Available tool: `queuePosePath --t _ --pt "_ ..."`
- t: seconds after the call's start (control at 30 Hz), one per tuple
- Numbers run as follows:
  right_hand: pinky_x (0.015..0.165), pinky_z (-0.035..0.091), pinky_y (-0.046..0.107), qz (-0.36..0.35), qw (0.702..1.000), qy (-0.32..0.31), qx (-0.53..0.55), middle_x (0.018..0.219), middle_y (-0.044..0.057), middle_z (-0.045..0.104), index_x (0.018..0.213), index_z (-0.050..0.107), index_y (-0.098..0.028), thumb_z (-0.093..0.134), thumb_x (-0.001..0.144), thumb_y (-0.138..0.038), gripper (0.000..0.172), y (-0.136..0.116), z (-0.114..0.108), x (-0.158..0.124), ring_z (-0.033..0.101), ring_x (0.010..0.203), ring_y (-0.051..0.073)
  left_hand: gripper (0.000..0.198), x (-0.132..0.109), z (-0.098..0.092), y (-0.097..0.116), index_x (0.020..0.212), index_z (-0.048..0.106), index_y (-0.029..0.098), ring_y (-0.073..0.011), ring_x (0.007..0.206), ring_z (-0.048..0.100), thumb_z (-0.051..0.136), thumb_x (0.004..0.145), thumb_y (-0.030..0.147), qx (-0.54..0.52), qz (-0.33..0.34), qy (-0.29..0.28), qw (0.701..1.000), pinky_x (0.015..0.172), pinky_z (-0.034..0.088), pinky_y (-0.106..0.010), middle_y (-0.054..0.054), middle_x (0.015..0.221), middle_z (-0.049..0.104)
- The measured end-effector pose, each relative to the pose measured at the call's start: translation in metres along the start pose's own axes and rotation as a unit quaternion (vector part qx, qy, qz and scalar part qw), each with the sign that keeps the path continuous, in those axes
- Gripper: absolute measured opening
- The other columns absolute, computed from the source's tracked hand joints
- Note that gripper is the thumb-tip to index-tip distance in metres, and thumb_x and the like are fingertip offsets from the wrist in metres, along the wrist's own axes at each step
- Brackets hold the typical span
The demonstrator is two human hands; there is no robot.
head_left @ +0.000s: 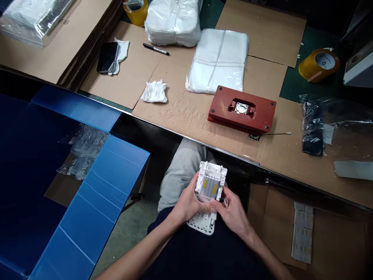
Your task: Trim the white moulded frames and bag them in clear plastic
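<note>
While the left hand and right hand pinch the white plastic housing, nearer than the red fixture block, the step seems careful handling; next move probably needs steadiness.

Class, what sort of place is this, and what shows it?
Probably a factory or workshop bench for assembling or packing small parts. The signs: a white plastic unit held in both hands, a red fixture-like block on the cardboard-covered table, and a tied bundle of what look like plastic bags.
</note>
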State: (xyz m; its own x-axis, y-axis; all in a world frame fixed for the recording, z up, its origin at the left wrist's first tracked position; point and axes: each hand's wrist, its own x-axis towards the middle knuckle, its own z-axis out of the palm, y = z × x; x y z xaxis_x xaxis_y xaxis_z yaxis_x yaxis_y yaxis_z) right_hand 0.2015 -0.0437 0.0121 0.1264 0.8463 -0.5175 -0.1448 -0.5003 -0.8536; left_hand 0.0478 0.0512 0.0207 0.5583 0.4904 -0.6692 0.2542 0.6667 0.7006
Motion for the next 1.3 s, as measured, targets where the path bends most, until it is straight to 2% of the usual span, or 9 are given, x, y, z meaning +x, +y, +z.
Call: queuePosePath --t 0.37,0.53,0.6,0.67,0.77,0.83,1.03,1.17,1.3 --pt "0.101 0.054 0.042 -0.037 0.998 -0.057 -0.005 0.127 0.009 0.071 0.131 0.062 -0.020 0.068 0.091 -0.031 0.042 -0.008 -0.015 0.014 0.067 0.115 0.027 0.107 0.001 0.005 0.010 0.149 0.029 0.026 -0.0303 0.122 0.060 0.092 0.062 0.019 -0.006 0.029 -0.003 1.000 0.102 0.050 -0.041 -0.012 0.136 0.060" --pt "0.090 0.059 0.038 -0.086 0.991 -0.070 -0.078 0.113 0.007 0.076 0.119 0.073 -0.022 0.068 0.090 -0.037 0.033 -0.028 -0.032 0.021 0.072 0.098 0.025 0.063 0.002 0.000 0.024 0.129 0.052 0.018 -0.0243 0.103 0.067 0.084 0.075 0.028 -0.077 -0.019 0.028 0.996 0.090 0.055 -0.036 -0.012 0.121 0.068" --pt "0.088 0.058 0.036 -0.111 0.986 -0.021 -0.125 0.106 0.006 0.077 0.107 0.078 -0.023 0.067 0.091 -0.040 0.027 -0.038 -0.050 0.027 0.072 0.095 0.024 0.059 0.004 -0.002 0.027 0.124 0.055 0.016 -0.0227 0.095 0.069 0.085 0.073 0.027 -0.124 -0.022 0.042 0.991 0.084 0.057 -0.035 -0.012 0.115 0.071" --pt "0.092 0.055 0.038 -0.135 0.971 0.087 -0.177 0.106 0.008 0.075 0.105 0.078 -0.023 0.061 0.094 -0.040 0.027 -0.047 -0.073 0.038 0.069 0.099 0.024 0.058 0.007 -0.006 0.028 0.120 0.057 0.016 -0.0218 0.089 0.070 0.087 0.071 0.026 -0.161 -0.034 0.051 0.985 0.080 0.058 -0.034 -0.010 0.107 0.073" --pt "0.098 0.048 0.044 -0.158 0.919 0.254 -0.257 0.113 0.012 0.066 0.115 0.075 -0.021 0.056 0.095 -0.034 0.030 -0.053 -0.108 0.064 0.062 0.105 0.027 0.052 0.012 -0.011 0.033 0.113 0.059 0.016 -0.0204 0.084 0.071 0.087 0.070 0.024 -0.197 -0.035 0.075 0.977 0.076 0.059 -0.031 -0.008 0.099 0.074" --pt "0.097 0.045 0.047 -0.160 0.886 0.312 -0.305 0.113 0.013 0.061 0.117 0.075 -0.020 0.056 0.092 -0.028 0.032 -0.052 -0.126 0.085 0.058 0.105 0.029 0.051 0.014 -0.015 0.037 0.111 0.059 0.016 -0.0206 0.084 0.071 0.088 0.069 0.023 -0.202 -0.023 0.082 0.976 0.075 0.059 -0.031 -0.008 0.099 0.075" --pt "0.080 0.045 0.043 -0.155 0.845 0.354 -0.370 0.106 0.012 0.061 0.099 0.081 -0.025 0.061 0.088 -0.026 0.023 -0.041 -0.137 0.116 0.053 0.101 0.031 0.057 0.014 -0.015 0.055 0.111 0.061 0.016 -0.0241 0.086 0.072 0.091 0.064 0.025 -0.201 -0.004 0.091 0.975 0.075 0.060 -0.033 -0.009 0.101 0.075" --pt "0.080 0.047 0.043 -0.168 0.858 0.336 -0.350 0.104 0.012 0.066 0.094 0.082 -0.026 0.063 0.088 -0.030 0.020 -0.037 -0.127 0.105 0.055 0.101 0.030 0.058 0.012 -0.010 0.059 0.110 0.062 0.016 -0.0242 0.084 0.072 0.092 0.061 0.025 -0.211 0.007 0.108 0.972 0.075 0.060 -0.034 -0.010 0.099 0.076" --pt "0.094 0.049 0.045 -0.176 0.892 0.317 -0.271 0.110 0.011 0.072 0.091 0.080 -0.023 0.062 0.090 -0.034 0.021 -0.045 -0.108 0.085 0.061 0.105 0.029 0.056 0.014 -0.005 0.059 0.106 0.064 0.017 -0.0256 0.084 0.072 0.092 0.058 0.023 -0.209 0.019 0.078 0.975 0.073 0.059 -0.033 -0.009 0.096 0.076"
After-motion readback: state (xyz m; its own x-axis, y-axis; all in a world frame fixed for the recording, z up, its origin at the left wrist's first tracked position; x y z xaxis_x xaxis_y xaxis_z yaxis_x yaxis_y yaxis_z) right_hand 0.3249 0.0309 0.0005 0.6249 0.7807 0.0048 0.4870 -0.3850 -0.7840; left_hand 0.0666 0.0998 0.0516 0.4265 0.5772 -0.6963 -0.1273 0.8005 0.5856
